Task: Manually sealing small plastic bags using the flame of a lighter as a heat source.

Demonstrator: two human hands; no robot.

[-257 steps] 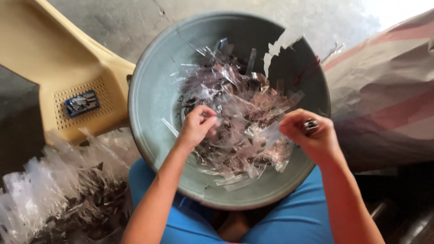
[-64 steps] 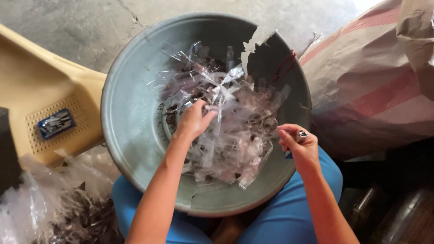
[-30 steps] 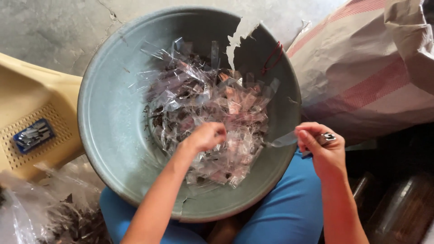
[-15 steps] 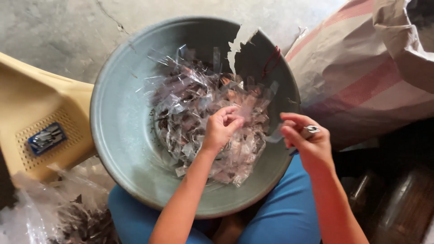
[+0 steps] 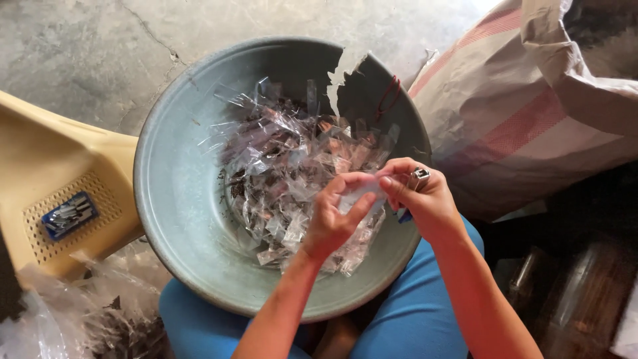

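A large grey-green plastic basin [image 5: 174,199] with a broken far rim rests on my blue-clad lap. It holds a heap of small clear plastic packets [image 5: 286,169] with dark contents. Both hands meet over the basin's right side. My left hand [image 5: 335,219] and my right hand [image 5: 422,199] pinch the same small clear packet [image 5: 362,193] between their fingertips. A small metal stapler [image 5: 419,176] is also gripped in my right hand.
A yellow plastic stool [image 5: 56,193] lies at the left with a small blue box [image 5: 66,214] on it. Clear bags of dark pieces [image 5: 80,312] sit at the lower left. A large striped woven sack [image 5: 531,113] stands at the right on the concrete floor [image 5: 100,53].
My left hand has lifted a packet from the heap and brought it to my right hand. The right hand moved in over the basin rim. The view shifted slightly.
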